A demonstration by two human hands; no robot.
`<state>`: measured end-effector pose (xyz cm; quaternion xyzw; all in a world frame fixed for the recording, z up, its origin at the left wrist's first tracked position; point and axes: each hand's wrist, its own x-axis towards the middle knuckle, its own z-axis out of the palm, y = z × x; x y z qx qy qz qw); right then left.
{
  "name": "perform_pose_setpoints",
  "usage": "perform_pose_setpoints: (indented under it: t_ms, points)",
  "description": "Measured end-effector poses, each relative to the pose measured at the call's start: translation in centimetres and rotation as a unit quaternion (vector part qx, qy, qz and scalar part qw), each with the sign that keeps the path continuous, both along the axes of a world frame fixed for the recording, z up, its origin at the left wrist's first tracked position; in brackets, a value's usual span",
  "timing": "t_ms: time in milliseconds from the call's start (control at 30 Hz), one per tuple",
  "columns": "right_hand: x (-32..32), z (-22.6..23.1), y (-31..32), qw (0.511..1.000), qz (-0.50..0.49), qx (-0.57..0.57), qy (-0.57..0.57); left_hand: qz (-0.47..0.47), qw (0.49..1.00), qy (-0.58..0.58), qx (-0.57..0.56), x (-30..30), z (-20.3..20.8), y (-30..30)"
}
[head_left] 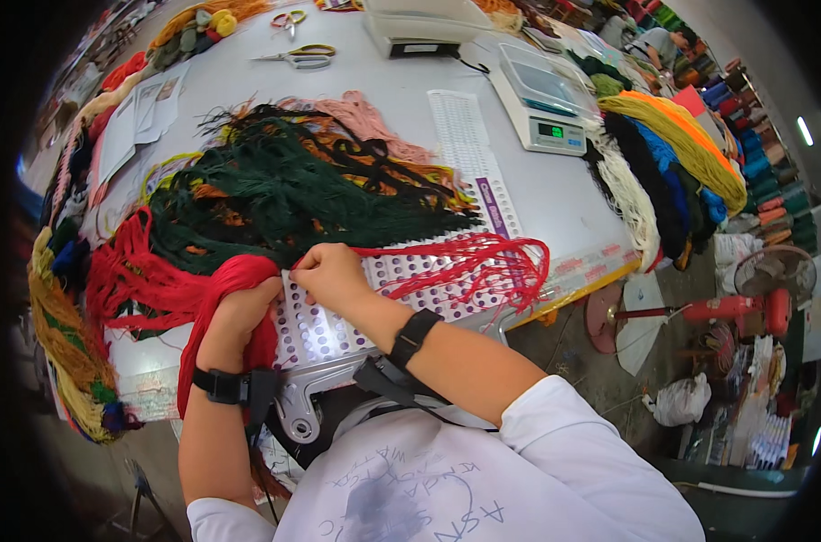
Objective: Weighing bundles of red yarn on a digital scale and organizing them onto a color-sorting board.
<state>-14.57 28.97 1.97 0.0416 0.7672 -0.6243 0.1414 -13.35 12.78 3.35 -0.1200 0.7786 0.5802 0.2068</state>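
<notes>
A thick bundle of red yarn (233,274) drapes over my left hand (246,312), its fingers closed into the strands and partly hidden by them. Close by on the right, my right hand (332,271) is in a pinch, and red strands (483,264) run from it to a looped end at the table's near right. More red yarn (126,271) spreads out at the left. Beneath the hands lies a white sheet with rows of purple dots (316,330). Just beyond them is a large heap of dark green yarn (284,194), mixed with black, orange and yellow strands.
Scissors (309,58) and a red-handled pair (289,20) lie at the back. A digital scale (546,104) stands back right, near a clear plastic bin (419,23). Colored skeins (672,144) hang over the right edge. A metal bracket (298,406) sits at the near edge; a person (659,45) is far right.
</notes>
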Motion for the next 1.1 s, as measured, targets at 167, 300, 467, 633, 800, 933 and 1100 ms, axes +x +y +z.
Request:
perform_pose_setpoints:
  t_ms: [167, 300, 467, 633, 800, 933, 1100]
  points:
    - [1.4, -0.7, -0.4, 0.973, -0.021, 0.154, 0.170, 0.017, 0.998, -0.005, 0.055, -0.3, 0.4, 0.9]
    - [2.8, -0.8, -0.1, 0.928, 0.019, 0.207, 0.310, 0.013, 1.000, -0.018, 0.023, -0.4, -0.1, 0.7]
    - [1.9, -1.3, 1.4, 0.974, 0.073, 0.037, 0.211, 0.035, 0.999, -0.015, 0.034, -0.1, -0.1, 1.2]
    - [2.1, -0.3, 1.2, 0.952, 0.074, 0.158, 0.251, 0.185, 0.978, 0.058, -0.072, -0.5, -2.1, -3.7]
    - [1.2, 0.3, 1.7, 0.900, 0.158, 0.316, 0.256, 0.281, 0.933, 0.110, 0.199, -0.1, 1.5, -6.8]
    - [0.6, -0.3, 1.8, 0.849, 0.105, 0.291, 0.429, 0.276, 0.901, 0.102, 0.320, 0.6, 3.5, -3.8]
    - [0.3, 0.5, 1.8, 0.942, 0.112, 0.197, 0.246, 0.123, 0.928, 0.058, 0.348, 1.3, 4.9, -0.1]
